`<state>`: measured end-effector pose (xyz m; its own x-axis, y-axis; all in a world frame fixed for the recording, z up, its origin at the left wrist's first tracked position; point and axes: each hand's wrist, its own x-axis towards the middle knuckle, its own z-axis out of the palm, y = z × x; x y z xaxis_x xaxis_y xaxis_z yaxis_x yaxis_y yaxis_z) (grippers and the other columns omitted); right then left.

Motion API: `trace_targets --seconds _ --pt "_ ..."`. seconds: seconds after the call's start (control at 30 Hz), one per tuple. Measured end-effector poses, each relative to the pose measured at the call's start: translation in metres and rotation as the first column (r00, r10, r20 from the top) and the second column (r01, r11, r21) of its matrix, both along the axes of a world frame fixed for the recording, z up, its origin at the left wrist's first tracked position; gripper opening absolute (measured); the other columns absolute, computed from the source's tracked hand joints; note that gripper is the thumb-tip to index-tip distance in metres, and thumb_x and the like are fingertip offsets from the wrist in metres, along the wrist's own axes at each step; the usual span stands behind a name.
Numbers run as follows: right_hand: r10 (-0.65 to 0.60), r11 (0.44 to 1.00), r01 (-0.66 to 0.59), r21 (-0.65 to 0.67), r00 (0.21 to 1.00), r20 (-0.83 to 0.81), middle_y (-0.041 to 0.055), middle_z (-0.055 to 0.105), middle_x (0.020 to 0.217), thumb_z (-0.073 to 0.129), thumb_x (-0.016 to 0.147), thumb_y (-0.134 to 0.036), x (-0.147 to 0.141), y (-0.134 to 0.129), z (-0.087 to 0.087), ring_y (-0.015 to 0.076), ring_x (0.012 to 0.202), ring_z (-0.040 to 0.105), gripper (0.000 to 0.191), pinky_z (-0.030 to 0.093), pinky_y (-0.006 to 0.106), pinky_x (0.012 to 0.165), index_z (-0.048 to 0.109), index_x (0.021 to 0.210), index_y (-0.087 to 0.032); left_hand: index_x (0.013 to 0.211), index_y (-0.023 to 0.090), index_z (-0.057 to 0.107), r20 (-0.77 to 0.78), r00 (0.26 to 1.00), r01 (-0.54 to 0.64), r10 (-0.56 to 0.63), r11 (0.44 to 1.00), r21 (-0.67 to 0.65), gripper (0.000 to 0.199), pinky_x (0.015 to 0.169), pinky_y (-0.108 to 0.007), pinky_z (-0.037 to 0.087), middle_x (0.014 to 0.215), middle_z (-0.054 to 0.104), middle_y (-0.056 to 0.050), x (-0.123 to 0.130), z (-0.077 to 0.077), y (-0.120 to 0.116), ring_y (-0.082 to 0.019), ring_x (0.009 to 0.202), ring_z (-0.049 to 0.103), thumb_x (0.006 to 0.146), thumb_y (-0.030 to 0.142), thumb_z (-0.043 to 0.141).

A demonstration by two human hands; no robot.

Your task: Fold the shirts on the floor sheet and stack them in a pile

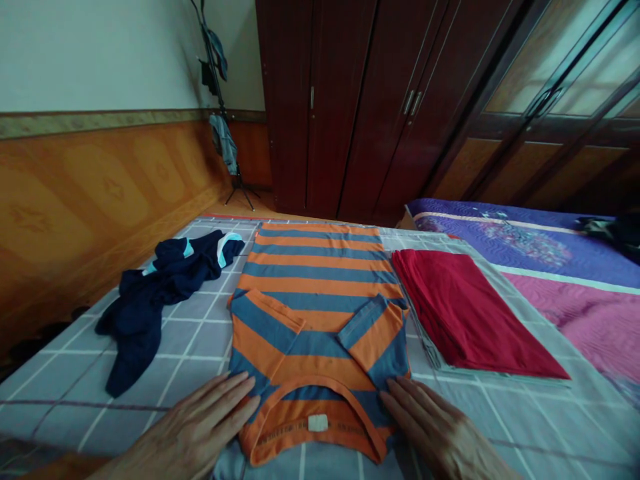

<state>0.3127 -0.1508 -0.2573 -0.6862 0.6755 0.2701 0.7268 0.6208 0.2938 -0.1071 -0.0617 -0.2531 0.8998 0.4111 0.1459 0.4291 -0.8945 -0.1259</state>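
Note:
An orange and blue striped T-shirt (320,287) lies flat on the bed, its collar toward me and both sleeves folded inward over its front. A pale label shows inside the neck. My left hand (200,420) rests flat on the shirt's left shoulder, fingers stretched out. On the opposite shoulder lies my right hand (435,427), also flat with its fingers extended. Neither hand grips the cloth.
Left of the shirt lies a crumpled navy garment (160,287) with light blue and white trim. Folded red cloth (475,313) sits to the right on the checked bedsheet (195,340). Beyond are a dark wardrobe (345,107), a coat stand (220,87) and a purple-pink bed (510,240).

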Motion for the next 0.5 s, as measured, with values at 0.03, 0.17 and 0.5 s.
trace_targets --seconds 0.03,0.17,0.5 --pt "-0.018 1.000 0.018 -0.008 1.000 -0.012 0.0075 0.059 0.128 0.038 0.080 -0.003 -0.001 0.001 0.001 0.0213 0.112 0.059 0.053 0.052 0.032 0.087 0.050 0.131 -0.015 0.143 0.024 0.036 0.010 1.000 0.019 -0.020 0.999 0.045 0.069 0.104 -0.026 0.041 0.141 0.047 0.000 0.001 -0.001 0.002 -0.016 0.125 0.048 0.078 -0.001 0.039" --pt "-0.067 0.998 0.063 -0.029 0.987 -0.148 0.0097 0.067 0.114 0.038 0.083 -0.004 -0.006 0.007 0.002 0.0211 0.101 0.064 0.041 0.052 0.034 0.086 0.059 0.115 -0.016 0.136 0.020 0.046 0.051 0.996 0.059 -0.069 0.982 0.179 0.065 0.104 -0.024 0.040 0.132 0.057 0.000 0.007 -0.010 0.012 -0.015 0.121 0.051 0.077 -0.004 0.034" --pt "-0.157 0.984 0.104 -0.144 0.886 -0.437 0.0071 0.072 0.095 0.041 0.080 -0.008 -0.012 0.015 0.046 0.0160 0.085 0.068 0.027 0.054 0.025 0.074 0.062 0.093 -0.020 0.112 0.022 0.060 0.206 0.969 0.123 -0.133 0.991 0.058 0.050 0.092 -0.018 0.049 0.109 0.070 0.001 0.009 0.020 0.034 -0.012 0.098 0.066 0.069 0.003 0.043"
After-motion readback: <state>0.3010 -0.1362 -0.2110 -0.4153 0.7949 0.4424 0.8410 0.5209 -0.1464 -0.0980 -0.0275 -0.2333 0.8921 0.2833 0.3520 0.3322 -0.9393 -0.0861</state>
